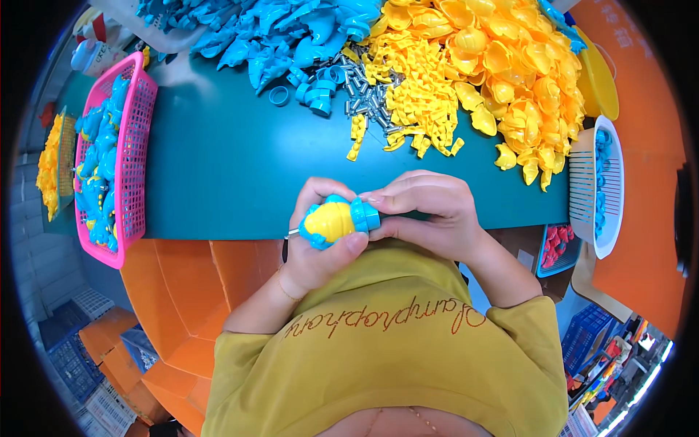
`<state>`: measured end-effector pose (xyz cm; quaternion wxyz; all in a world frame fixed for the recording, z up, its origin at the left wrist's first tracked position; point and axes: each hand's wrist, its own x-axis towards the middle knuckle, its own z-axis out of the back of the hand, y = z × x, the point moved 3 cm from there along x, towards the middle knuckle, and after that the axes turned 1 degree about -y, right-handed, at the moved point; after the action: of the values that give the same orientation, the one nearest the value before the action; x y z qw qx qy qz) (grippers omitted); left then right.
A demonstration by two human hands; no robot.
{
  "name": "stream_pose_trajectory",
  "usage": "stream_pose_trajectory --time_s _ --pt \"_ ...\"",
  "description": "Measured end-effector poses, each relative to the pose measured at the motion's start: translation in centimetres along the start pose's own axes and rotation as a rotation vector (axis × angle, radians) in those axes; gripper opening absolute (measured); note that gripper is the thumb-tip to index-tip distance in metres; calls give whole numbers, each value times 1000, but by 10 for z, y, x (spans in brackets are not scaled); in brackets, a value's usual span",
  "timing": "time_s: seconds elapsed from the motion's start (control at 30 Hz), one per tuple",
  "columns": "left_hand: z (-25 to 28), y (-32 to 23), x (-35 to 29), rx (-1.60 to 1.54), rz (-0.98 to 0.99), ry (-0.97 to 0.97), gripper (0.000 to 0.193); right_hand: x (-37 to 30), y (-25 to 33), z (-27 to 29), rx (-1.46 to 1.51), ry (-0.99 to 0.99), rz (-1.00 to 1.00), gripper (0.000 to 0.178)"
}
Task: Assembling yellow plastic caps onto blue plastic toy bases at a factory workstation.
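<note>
Both my hands hold one small plastic toy [336, 221] with a blue body and a yellow belly, just above the near edge of the teal table [233, 167]. My left hand [320, 247] wraps the blue and yellow body from below, thumb across the front. My right hand [429, 215] pinches the blue round end piece of the toy with its fingertips. A thin metal tip sticks out at the toy's left side.
A pink basket [135, 156] of blue toys stands at the left. Blue shells [277, 33], small blue rings [313, 95], grey screws [368, 98] and yellow parts [480, 65] are heaped at the back. A white basket [597, 186] sits right.
</note>
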<state>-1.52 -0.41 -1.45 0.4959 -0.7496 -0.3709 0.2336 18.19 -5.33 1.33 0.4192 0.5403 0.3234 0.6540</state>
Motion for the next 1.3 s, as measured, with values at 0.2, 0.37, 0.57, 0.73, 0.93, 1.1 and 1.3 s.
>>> stream_pose_trajectory --time_s 0.2,0.37,0.57,0.73,0.93,1.1,1.3 --pt "6 -26 8 307 37 80 50 0 -3 0 -36 26 56 36" --pt "48 -86 33 1260 -268 -33 58 -10 -5 -19 -240 94 -52 35" --pt "169 -206 45 1922 -416 -932 71 -17 -2 -8 -299 59 -158 25" --pt "210 -207 38 2141 -329 -1105 70 -16 -4 -11 -292 48 -145 21" --pt "175 -204 77 2085 -652 -722 56 -16 -5 -11 -297 52 -138 18" --pt "153 -203 168 1747 -879 -477 67 -17 -7 -11 -284 47 -146 16" --pt "195 -198 268 1996 -585 -514 93 -17 -5 -11 -281 40 -99 15"
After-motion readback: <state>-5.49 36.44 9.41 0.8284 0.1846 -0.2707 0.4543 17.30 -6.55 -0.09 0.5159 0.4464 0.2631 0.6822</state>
